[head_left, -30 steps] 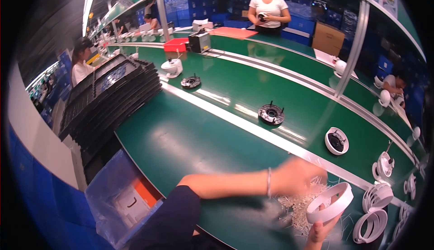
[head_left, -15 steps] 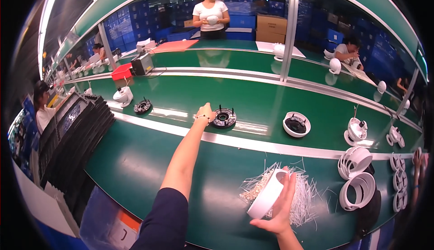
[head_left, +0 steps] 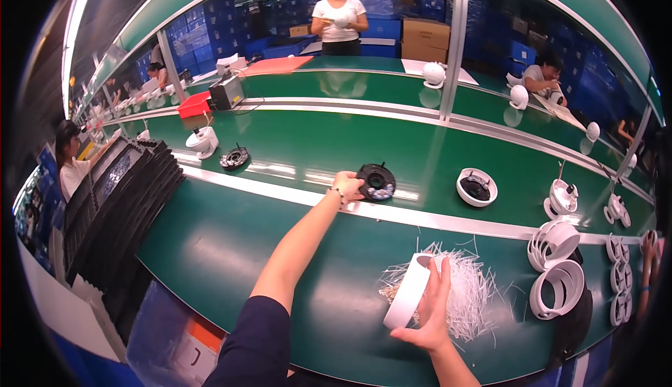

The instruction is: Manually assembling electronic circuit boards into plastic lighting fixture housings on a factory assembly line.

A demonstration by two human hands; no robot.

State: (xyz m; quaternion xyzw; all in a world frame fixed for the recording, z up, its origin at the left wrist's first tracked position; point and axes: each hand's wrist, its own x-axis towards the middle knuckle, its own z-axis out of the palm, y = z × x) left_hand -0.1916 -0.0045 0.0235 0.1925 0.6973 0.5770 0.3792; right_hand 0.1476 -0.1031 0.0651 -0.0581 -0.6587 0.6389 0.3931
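My left hand (head_left: 348, 185) reaches out across the green conveyor belt (head_left: 301, 145) and grips the rim of a black round part (head_left: 376, 182) lying on it. Nearer to me, my right hand (head_left: 431, 306) holds a white plastic ring (head_left: 407, 290) upright, just over a heap of thin white ties (head_left: 458, 290) on the green bench (head_left: 210, 247).
More round parts ride the belt: a white one (head_left: 477, 187), a black one (head_left: 234, 157), a white housing (head_left: 203, 141). White rings (head_left: 558, 264) are stacked at right. Black trays (head_left: 115, 205) pile at left. People work beyond the belt and at left.
My left hand has stretched from the ties out to the belt and taken hold of the black round part. The right hand keeps the white ring, now tilted upright.
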